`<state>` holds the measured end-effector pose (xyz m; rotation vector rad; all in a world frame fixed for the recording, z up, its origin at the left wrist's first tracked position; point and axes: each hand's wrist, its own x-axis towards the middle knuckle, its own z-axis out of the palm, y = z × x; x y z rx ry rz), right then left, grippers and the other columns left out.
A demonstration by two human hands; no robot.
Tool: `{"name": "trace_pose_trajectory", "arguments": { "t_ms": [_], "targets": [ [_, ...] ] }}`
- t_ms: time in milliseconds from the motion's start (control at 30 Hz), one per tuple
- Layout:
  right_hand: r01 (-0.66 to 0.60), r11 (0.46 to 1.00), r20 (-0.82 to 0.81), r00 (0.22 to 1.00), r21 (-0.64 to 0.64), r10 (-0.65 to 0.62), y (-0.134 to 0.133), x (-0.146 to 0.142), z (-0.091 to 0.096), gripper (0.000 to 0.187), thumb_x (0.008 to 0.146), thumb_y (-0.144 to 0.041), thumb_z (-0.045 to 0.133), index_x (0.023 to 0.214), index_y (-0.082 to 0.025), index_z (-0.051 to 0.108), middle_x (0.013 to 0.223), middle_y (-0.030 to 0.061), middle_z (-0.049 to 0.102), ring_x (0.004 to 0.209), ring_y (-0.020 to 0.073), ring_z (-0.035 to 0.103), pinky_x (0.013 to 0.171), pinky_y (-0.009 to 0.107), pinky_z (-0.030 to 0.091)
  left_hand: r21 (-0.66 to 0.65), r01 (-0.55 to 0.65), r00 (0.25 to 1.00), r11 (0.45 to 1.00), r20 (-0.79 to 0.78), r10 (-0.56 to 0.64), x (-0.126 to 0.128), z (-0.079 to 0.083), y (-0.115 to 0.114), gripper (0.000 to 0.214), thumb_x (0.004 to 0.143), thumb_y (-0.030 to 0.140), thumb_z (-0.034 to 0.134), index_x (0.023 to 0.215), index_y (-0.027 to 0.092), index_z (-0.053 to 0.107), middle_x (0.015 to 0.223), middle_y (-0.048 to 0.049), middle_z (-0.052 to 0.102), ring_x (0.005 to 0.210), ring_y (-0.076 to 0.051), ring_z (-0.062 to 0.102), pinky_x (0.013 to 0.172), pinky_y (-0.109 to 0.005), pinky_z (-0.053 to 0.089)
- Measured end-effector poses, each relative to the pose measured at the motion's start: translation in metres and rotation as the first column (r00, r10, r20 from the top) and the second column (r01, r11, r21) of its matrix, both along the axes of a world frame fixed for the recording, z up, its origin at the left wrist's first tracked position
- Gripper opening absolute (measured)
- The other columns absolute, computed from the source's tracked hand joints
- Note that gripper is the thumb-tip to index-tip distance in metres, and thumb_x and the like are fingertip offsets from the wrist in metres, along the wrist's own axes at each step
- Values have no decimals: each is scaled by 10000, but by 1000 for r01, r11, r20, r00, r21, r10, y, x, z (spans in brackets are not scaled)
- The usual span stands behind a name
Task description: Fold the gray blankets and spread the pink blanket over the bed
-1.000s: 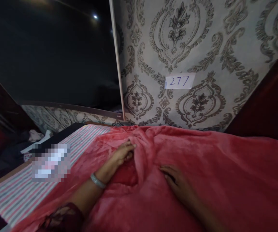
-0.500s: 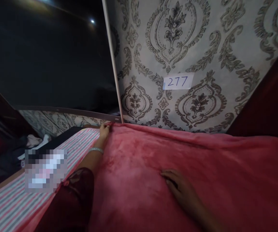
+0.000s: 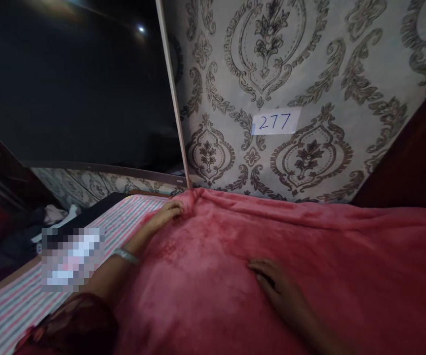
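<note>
A pink fleece blanket (image 3: 346,266) is spread over a bed and reaches the wall at the far edge. My left hand (image 3: 166,213) rests at the blanket's far left corner, near the wall, with its fingers stretched along the blanket's edge; a metal bangle sits on that wrist. Palm down on the middle of the blanket lies my right hand (image 3: 275,288), fingers flat and slightly apart, holding nothing.
A pink-and-white striped sheet (image 3: 20,305) shows to the left of the blanket. Behind the bed stands patterned wallpaper with a paper label reading 277 (image 3: 275,121). A large dark panel (image 3: 72,84) fills the upper left. Clothes (image 3: 23,231) are heaped at far left.
My left hand carried a bunched fold of the blanket to the far corner by the wall, then drew back a little. The blanket now lies flat. My right hand stayed put.
</note>
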<state>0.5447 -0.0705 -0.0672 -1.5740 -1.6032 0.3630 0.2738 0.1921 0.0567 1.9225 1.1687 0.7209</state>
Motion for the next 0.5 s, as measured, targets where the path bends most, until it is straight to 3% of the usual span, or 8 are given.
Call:
{"name": "trace_pose_trajectory", "arguments": {
  "t_ms": [67, 167, 200, 267, 333, 367, 433, 500],
  "targets": [
    [9, 1000, 3, 1000, 2, -9, 0, 0, -2, 368, 917, -344, 468, 1101, -243, 770, 1168, 103, 736, 1116, 280, 667, 1003, 510, 525, -253, 245, 968, 936, 1, -252, -16, 6, -16, 115, 687, 281, 691, 700, 167, 700, 657, -36, 653, 508, -144, 555, 512, -282, 497],
    [19, 1000, 2, 1000, 0, -19, 1, 1, -2, 368, 912, -349, 474, 1096, -240, 773, 1159, 105, 740, 1108, 281, 671, 1006, 514, 524, -576, 479, 828, 663, 44, -560, -32, 9, -29, 316, 720, 464, 675, 736, 153, 729, 635, -76, 670, 361, -122, 449, 350, -256, 333],
    [13, 1000, 3, 1000, -4, -13, 1, 2, -2, 365, 912, -347, 473, 1089, -243, 775, 1155, 104, 741, 1105, 280, 673, 1003, 509, 528, -605, 484, 806, 632, 27, -592, -33, 8, -29, 368, 737, 512, 668, 746, 150, 731, 650, -95, 687, 349, -122, 445, 334, -247, 293],
    [-3, 1000, 11, 1000, -15, 3, 1, 2, 0, 363, 912, -344, 471, 1084, -251, 777, 1156, 99, 742, 1107, 277, 674, 999, 502, 533, -511, 412, 855, 755, -68, -513, -28, 3, -20, 362, 767, 512, 667, 769, 155, 726, 680, -104, 711, 373, -121, 468, 353, -230, 293],
    [-9, 1000, 18, 1000, -18, 10, 1, 3, 0, 367, 911, -339, 468, 1088, -249, 777, 1155, 98, 742, 1105, 278, 675, 995, 502, 536, -216, 177, 961, 960, -173, -216, -16, -2, -2, 266, 792, 430, 662, 793, 168, 708, 682, -72, 707, 439, -126, 517, 418, -223, 365],
    [-6, 1000, 19, 1000, -20, 7, 1, 3, 0, 369, 911, -340, 469, 1094, -245, 775, 1158, 101, 740, 1103, 279, 676, 992, 504, 538, -47, 29, 981, 998, -192, -37, -9, -5, 11, 224, 807, 389, 647, 815, 172, 702, 693, -59, 704, 502, -140, 564, 472, -227, 412],
    [7, 1000, 16, 1000, -23, -6, 1, 2, 0, 369, 916, -345, 470, 1098, -239, 772, 1162, 104, 738, 1097, 281, 677, 986, 511, 541, 149, -162, 957, 975, -219, 193, 4, -9, 38, 180, 826, 330, 634, 876, 170, 699, 780, -63, 720, 725, -196, 667, 622, -256, 492],
    [21, 1000, 15, 1000, -21, -21, 0, 1, 0, 369, 921, -350, 465, 1094, -241, 771, 1157, 103, 739, 1092, 284, 679, 982, 521, 540, 194, -219, 926, 956, -267, 266, 13, -12, 64, 168, 825, 312, 670, 888, 158, 695, 860, -88, 728, 927, -253, 684, 757, -302, 515]
  ]
}}
